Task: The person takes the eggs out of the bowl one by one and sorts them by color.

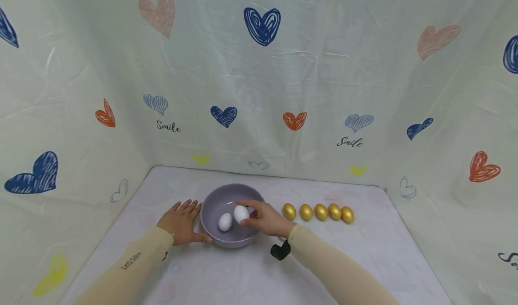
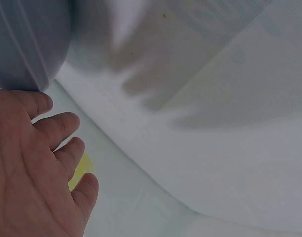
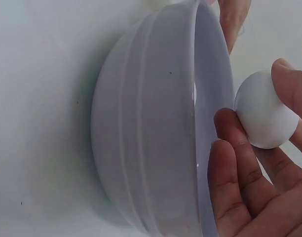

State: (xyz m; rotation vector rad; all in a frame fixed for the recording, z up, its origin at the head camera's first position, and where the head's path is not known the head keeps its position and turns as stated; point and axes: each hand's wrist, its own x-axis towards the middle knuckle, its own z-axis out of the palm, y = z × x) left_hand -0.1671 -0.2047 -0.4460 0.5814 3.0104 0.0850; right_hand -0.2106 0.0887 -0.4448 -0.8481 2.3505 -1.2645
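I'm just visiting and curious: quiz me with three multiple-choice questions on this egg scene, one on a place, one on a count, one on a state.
1. Where does the loose white egg lie?
A. inside the grey bowl
B. beside the gold eggs
C. under the sleeve

2. How many gold eggs stand in the row?
A. three
B. five
C. seven

3. What is the right hand doing?
A. lying flat on the table
B. pinching a held white egg over the bowl
C. holding a gold egg

Answers: 1 A, it rests on the bowl's floor. 2 B, five show right of the bowl. 3 B, fingertips grip the egg.
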